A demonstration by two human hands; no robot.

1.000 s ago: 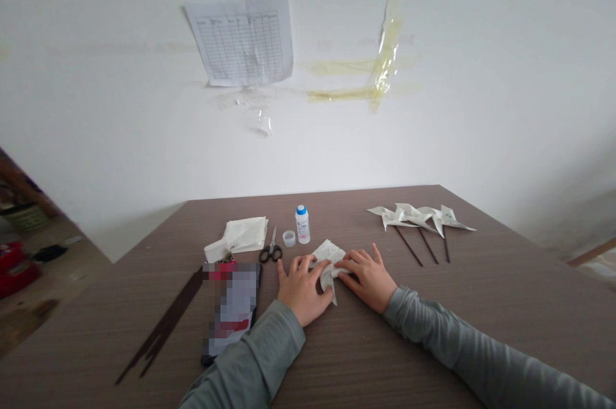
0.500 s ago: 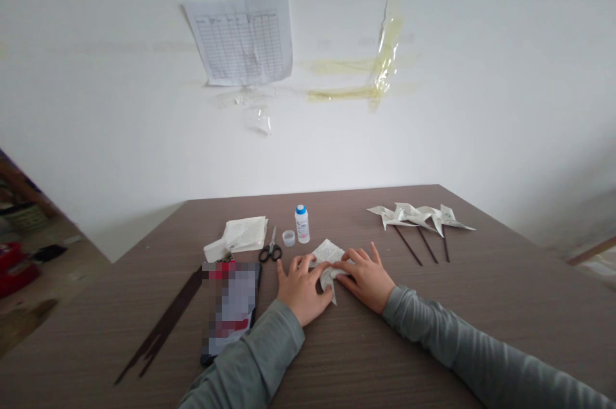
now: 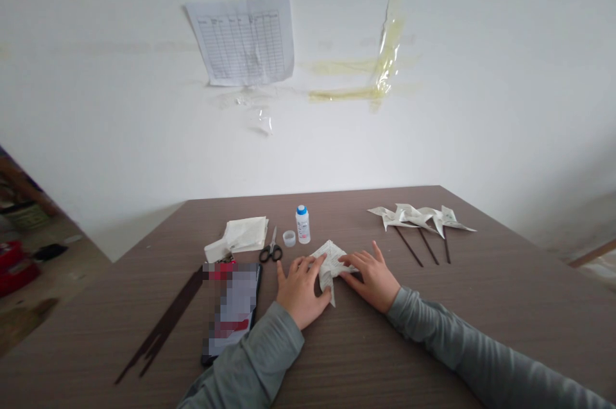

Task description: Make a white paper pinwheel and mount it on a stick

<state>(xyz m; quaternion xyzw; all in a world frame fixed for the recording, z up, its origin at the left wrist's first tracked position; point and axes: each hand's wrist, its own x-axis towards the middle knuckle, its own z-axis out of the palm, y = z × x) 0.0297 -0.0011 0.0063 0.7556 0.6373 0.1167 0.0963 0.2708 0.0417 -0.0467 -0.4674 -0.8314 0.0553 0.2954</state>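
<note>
A folded pinwheel of printed paper (image 3: 331, 262) lies on the table between my hands, partly covered by their fingers. My left hand (image 3: 300, 292) bends over its left side, fingertips on the paper and thumb by the lower point. From the right, my right hand (image 3: 374, 279) grips the right-hand blade between thumb and fingers. Just beyond stand a white bottle with a blue cap (image 3: 303, 226) and a small translucent cap (image 3: 289, 239). Black-handled scissors (image 3: 271, 253) lie left of these.
Several finished-looking paper pinwheels on dark sticks (image 3: 412, 216) lie at the back right. Paper sheets (image 3: 246, 234), a phone (image 3: 235, 306) and a bundle of dark sticks (image 3: 166, 325) are on the left. A white wall (image 3: 337, 152) rises behind the table (image 3: 481, 306).
My right hand has drawn slightly to the right, and the fingertips of both hands have parted. More of the pinwheel's centre now shows. The other things stay put.
</note>
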